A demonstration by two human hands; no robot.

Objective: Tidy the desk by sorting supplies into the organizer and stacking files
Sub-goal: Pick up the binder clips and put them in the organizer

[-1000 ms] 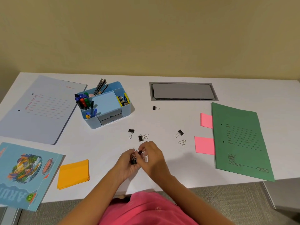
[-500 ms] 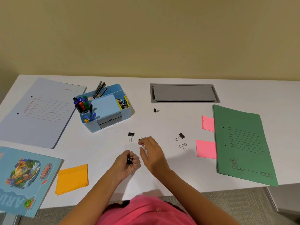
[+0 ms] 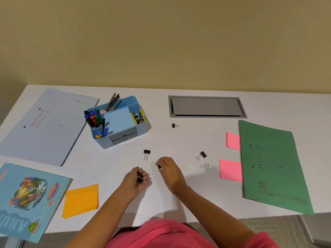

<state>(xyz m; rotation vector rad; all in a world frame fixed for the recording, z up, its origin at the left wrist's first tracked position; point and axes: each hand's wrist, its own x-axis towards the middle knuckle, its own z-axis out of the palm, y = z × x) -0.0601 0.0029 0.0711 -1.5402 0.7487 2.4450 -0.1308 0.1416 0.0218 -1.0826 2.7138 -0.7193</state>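
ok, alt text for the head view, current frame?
Over a white desk, a person's left hand holds small black binder clips while the right hand pinches another black clip. More loose clips lie between a blue plastic organizer and a green paper file.

Illumination is even, moderately bright and soft. The organizer casts a faint shadow to its right on the white worktop, indicating light from its left. Wide-angle distortion bends the worktop's edges far from the organizer. Fine print is slightly blurred.

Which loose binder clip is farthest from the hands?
The small binder clip alone just below the grey hatch; the other two clips flank the right hand.
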